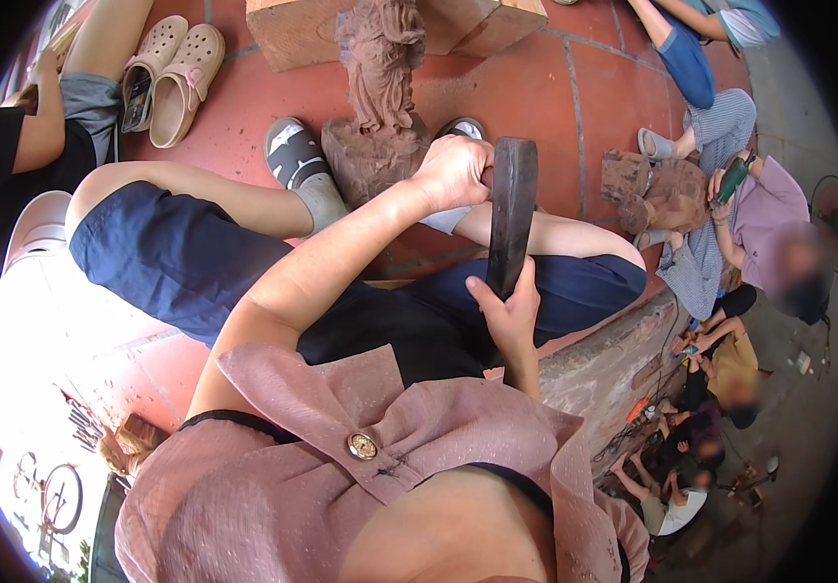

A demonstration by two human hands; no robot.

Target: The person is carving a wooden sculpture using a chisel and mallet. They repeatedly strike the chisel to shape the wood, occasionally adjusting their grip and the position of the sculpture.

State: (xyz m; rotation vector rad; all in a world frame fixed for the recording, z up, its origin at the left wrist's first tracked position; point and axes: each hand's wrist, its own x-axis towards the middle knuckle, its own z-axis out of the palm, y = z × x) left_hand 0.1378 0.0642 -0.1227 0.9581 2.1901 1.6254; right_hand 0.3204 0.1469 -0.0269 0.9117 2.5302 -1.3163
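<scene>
My right hand (pixel 514 309) is closed round the lower end of a dark, bar-shaped wooden mallet (pixel 512 209), its thumb lying along the side. The mallet stands nearly upright in view, its broad end away from me. My left hand (pixel 453 170) is a fist close beside the mallet's upper part; what it grips is hidden by the fingers and the mallet. Just beyond my left hand, a carved reddish-brown wooden statue (pixel 385 73) of a robed figure stands on its rough base (pixel 370 155) between my feet.
A large wooden block (pixel 292 34) lies behind the statue on red floor tiles (pixel 535 92). Beige clogs (pixel 186 83) sit at the far left, near a seated person. At the right, another person holds a green power tool (pixel 733 178) over a wooden carving (pixel 676 189). More people work at lower right.
</scene>
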